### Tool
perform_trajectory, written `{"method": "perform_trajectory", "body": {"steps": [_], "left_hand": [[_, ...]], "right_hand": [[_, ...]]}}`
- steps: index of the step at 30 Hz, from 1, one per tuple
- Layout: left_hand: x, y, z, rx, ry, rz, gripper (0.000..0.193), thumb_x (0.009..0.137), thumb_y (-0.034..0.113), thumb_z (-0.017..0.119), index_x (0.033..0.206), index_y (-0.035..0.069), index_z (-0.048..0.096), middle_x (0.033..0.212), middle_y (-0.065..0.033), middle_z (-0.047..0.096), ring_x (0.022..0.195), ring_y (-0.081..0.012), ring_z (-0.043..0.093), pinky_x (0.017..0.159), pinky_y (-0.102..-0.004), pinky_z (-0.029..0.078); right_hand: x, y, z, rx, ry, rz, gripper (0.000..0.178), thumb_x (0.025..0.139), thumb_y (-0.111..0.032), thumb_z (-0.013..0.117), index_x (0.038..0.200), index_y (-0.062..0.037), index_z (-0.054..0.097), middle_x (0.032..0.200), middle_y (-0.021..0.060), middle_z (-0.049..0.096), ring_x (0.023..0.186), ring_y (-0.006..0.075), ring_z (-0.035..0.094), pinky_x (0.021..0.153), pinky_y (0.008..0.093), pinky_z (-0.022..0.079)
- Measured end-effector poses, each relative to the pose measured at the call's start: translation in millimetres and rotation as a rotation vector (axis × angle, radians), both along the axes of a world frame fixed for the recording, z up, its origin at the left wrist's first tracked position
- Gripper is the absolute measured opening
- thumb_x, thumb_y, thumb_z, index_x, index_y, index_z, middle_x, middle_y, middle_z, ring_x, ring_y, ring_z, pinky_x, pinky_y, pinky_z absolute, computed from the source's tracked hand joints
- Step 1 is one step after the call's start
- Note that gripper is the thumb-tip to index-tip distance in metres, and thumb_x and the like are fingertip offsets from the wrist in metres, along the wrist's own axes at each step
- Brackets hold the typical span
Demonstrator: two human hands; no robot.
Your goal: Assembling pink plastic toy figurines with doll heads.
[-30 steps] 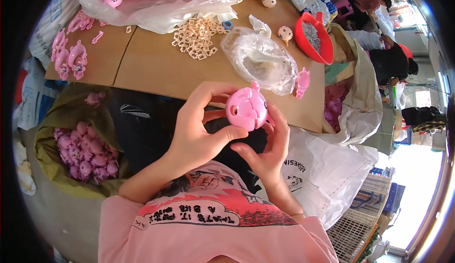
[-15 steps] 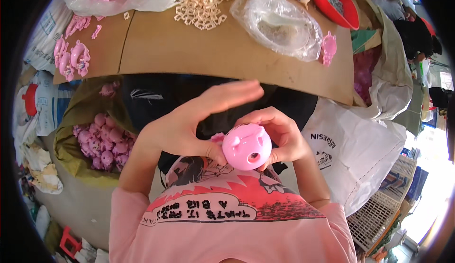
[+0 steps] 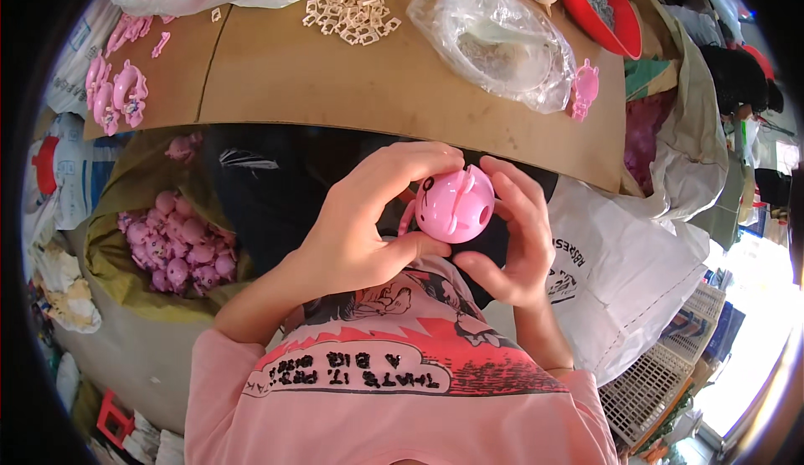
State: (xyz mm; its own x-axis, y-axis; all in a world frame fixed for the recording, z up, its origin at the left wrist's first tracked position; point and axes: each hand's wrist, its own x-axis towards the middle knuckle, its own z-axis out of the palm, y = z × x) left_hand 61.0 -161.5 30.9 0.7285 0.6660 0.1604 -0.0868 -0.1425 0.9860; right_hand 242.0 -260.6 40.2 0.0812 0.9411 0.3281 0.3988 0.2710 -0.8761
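Item: one pink ball-shaped toy shell (image 3: 456,205), between the fingers of your left hand (image 3: 356,222) and right hand (image 3: 526,251), short of the counter (image 3: 285,71).
Left fingers: curved round the shell, apparently pinching it against the thumb.
Right fingers: curled at its right side, thumb spread apart; contact unclear.
Beyond the fingers, on the counter: clear plastic bag (image 3: 494,42), pale loose pieces (image 3: 356,5).
Left of the fingers: sack (image 3: 105,268) of pink parts (image 3: 180,243).
Step in hand, seemingly: checking the shell's seam.
Next move calls for: steady support from both sides, even pressure.

Left grip (image 3: 360,218) and right grip (image 3: 531,251) curl inward.
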Motion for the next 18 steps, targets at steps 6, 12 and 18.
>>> {"method": "perform_trajectory", "body": {"steps": [6,12,18], "left_hand": [[-2,3,4,-0.026,-0.013,0.007,0.065,0.064,-0.004,0.073,0.125,0.002,0.051,0.124,-0.0152,0.053,0.112,-0.0297,0.055,0.092,-0.0347,0.046],[-3,6,1,0.000,-0.007,-0.050,0.060,0.069,-0.003,0.071,0.126,0.001,0.053,0.130,-0.0138,0.051,0.119,-0.0260,0.050,0.093,-0.0361,0.048],[-1,9,4,0.263,0.041,0.014,0.058,0.064,0.001,0.073,0.120,0.001,0.057,0.123,-0.0123,0.058,0.120,-0.0304,0.050,0.099,-0.0407,0.041]], "right_hand": [[4,3,-11,0.000,-0.206,-0.067,0.075,0.058,-0.021,0.084,0.123,0.0026,0.055,0.123,0.0232,0.057,0.108,0.0328,0.059,0.090,0.0368,0.048],[1,6,-8,0.056,-0.275,-0.062,0.075,0.056,-0.019,0.084,0.122,0.0038,0.056,0.123,0.0237,0.057,0.108,0.0341,0.059,0.090,0.0381,0.049],[2,5,-7,0.111,-0.341,-0.086,0.074,0.055,-0.018,0.085,0.119,0.0043,0.057,0.119,0.0244,0.059,0.105,0.0353,0.061,0.087,0.0388,0.050]]}}
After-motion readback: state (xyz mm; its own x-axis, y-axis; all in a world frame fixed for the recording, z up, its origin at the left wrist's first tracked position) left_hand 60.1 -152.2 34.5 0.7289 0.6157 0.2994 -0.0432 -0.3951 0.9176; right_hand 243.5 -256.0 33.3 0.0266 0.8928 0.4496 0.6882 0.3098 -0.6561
